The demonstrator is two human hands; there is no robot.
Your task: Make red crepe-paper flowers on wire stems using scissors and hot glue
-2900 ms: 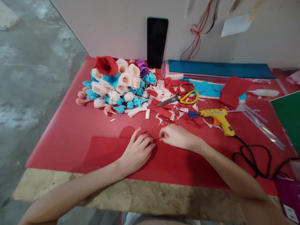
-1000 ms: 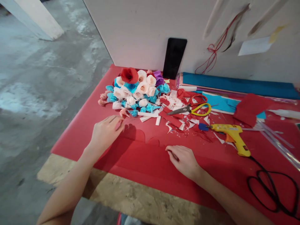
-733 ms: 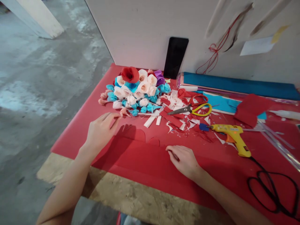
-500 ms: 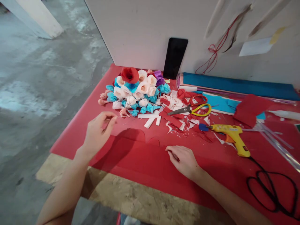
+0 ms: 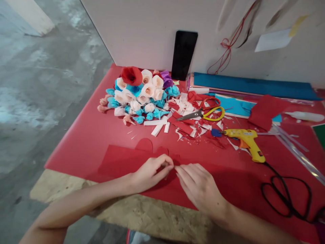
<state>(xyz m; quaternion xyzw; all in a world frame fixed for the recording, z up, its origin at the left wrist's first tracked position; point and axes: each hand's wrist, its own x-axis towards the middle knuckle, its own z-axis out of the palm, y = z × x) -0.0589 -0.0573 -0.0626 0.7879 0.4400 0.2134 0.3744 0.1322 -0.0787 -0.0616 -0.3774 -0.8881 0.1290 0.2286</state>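
Observation:
My left hand [image 5: 153, 171] is closed in a pinch, thumb against forefinger, low over the red-covered table. Facing it, my right hand [image 5: 199, 184] has its fingers bent together, and the fingertips of both hands meet. Whatever lies between them is too small or hidden to name. Under and behind my left hand lies a flat red paper sheet [image 5: 119, 158]. Along its far edge sit rounded red paper pieces [image 5: 144, 145], hard to tell from the red table cover [image 5: 76, 149].
Crepe paper flowers [image 5: 132, 96] are heaped at the back left. Scissors [image 5: 195, 115] rest on red and white paper scraps [image 5: 186, 127]. A yellow glue gun [image 5: 247, 140] with a black cord lies at right. A black phone [image 5: 184, 56] leans against the back panel.
My left hand has come right and nearer from beside the flowers to meet my right hand's fingertips. My right hand has barely moved. The view has shifted slightly.

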